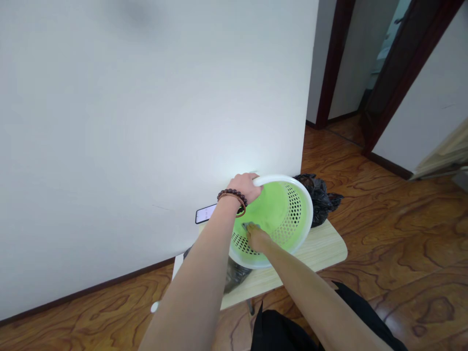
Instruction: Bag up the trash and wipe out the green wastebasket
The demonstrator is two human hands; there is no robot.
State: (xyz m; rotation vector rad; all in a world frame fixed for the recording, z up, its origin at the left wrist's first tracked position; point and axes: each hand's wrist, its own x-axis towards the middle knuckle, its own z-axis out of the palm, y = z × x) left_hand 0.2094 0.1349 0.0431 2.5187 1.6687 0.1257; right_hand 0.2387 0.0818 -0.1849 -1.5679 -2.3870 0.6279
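A green plastic basket (pixel 273 204) with a white rim and rows of holes in its side stands tilted on a small light-wood table, its mouth turned towards me. My left hand (pixel 245 186), with a beaded bracelet at the wrist, grips the rim at the upper left, fingers curled over it. Inside the basket is my right hand (pixel 258 237), closed on a small greyish cloth (pixel 245 225) that lies against the inner wall. Most of the cloth is hidden by the fingers.
The table (pixel 321 248) stands against a white wall. A phone (pixel 205 214) with a lit screen lies at the left. A black plastic bag (pixel 320 200) sits at the right, and a dark bag (pixel 236 275) lies partly under the basket. A doorway opens at upper right.
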